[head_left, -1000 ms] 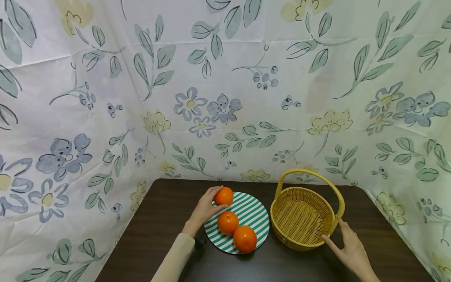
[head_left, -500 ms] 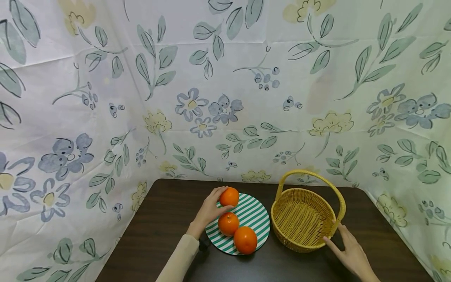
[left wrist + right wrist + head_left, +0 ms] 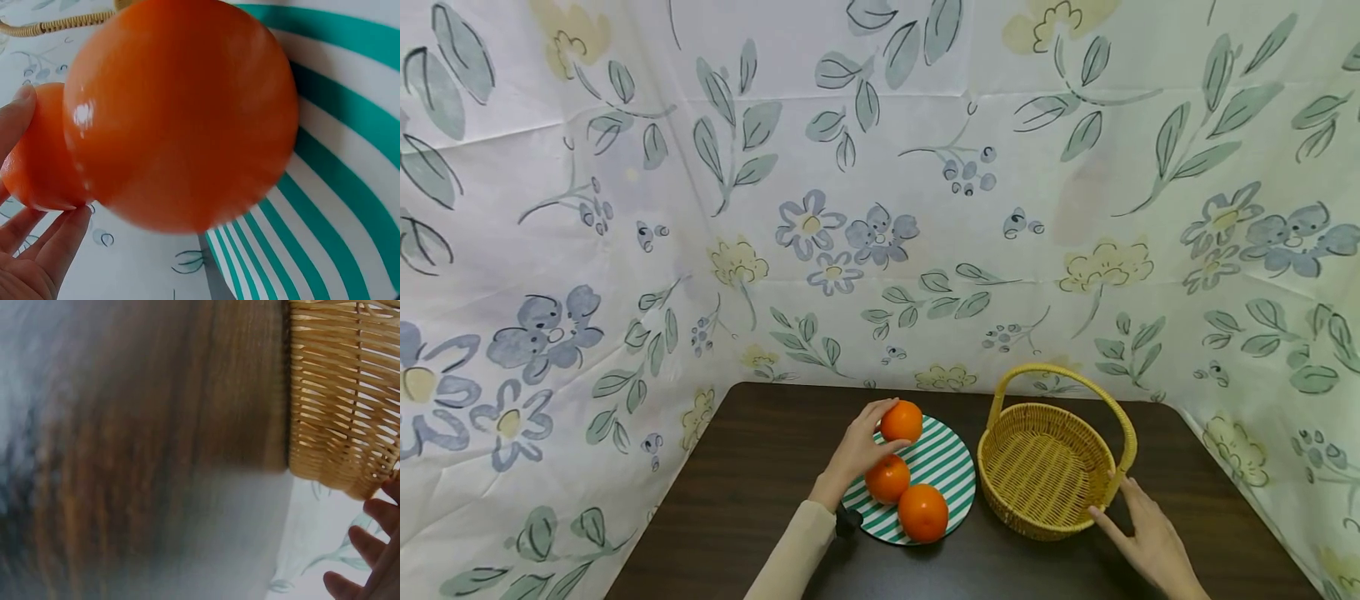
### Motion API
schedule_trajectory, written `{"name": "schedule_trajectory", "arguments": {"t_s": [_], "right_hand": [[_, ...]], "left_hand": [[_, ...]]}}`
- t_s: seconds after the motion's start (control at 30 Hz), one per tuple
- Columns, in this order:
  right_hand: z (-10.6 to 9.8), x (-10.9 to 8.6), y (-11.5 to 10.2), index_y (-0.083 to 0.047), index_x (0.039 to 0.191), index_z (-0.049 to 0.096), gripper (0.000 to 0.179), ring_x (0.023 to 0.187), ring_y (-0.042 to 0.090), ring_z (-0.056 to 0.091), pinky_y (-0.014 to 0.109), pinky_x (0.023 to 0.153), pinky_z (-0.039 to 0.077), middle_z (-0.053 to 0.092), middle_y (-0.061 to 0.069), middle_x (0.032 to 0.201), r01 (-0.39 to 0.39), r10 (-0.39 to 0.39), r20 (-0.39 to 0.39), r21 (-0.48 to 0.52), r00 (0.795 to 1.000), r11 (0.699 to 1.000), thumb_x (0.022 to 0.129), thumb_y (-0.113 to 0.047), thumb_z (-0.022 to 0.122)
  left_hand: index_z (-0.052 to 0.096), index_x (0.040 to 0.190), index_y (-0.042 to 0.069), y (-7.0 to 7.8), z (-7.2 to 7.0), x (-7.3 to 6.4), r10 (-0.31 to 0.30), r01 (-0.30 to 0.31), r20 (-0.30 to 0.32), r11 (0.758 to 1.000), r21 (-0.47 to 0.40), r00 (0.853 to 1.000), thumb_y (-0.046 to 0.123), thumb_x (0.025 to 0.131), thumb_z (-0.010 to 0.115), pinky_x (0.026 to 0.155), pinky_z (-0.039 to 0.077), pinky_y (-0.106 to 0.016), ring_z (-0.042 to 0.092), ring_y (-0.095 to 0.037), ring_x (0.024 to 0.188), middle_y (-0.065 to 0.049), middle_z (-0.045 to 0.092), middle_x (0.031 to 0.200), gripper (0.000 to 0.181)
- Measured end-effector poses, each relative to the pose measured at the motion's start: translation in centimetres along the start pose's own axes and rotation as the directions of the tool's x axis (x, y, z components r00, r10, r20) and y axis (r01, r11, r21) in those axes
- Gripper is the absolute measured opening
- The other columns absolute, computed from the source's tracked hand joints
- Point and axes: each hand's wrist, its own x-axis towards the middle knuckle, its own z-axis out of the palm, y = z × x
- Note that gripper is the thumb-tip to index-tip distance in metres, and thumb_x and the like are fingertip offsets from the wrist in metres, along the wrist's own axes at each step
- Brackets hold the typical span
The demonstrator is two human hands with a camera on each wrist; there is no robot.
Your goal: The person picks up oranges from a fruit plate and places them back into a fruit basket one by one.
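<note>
My left hand (image 3: 859, 446) holds an orange (image 3: 902, 422) between thumb and fingers, over the far left part of a round plate with green and white stripes (image 3: 953, 467). Two more oranges lie on the plate: a middle one (image 3: 887, 479) beside my left thumb and a nearer one (image 3: 923, 513). In the left wrist view, a close orange (image 3: 181, 119) partly covers the held one (image 3: 44, 150). My right hand (image 3: 1150, 533) grips the yellow wicker basket (image 3: 1037, 525) at its right rim by the handle base, thumb and index finger at the rim, other fingers spread outside.
The basket has a tall arched handle (image 3: 1063, 367) and nothing inside. Plate and basket stand side by side on a dark wooden table (image 3: 760, 450). A floral cloth (image 3: 880, 317) hangs behind the table and along both sides.
My left hand has moved to the right with the orange, from the plate's left edge further over the plate. The right hand stays at the basket, which stands nearly still.
</note>
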Motion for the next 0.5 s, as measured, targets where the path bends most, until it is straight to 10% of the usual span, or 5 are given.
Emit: {"name": "schedule_trajectory", "arguments": {"t_s": [0.5], "right_hand": [[0.2,-0.1,0.2,0.003,0.145,0.022,0.081,0.120,0.054,0.035,0.067,0.090,0.029,0.033,0.038,0.137,0.069,-0.070,-0.063,-0.023,0.996,0.997,0.090,-0.047,0.055]], "left_hand": [[0.041,0.139,0.027,1.6,1.1,0.5,-0.039,0.041,0.021,0.993,-0.113,0.999,0.042,0.077,0.072,0.089,0.050,-0.042,0.053,-0.022,0.116,-0.001,0.045,0.135,0.070]]}}
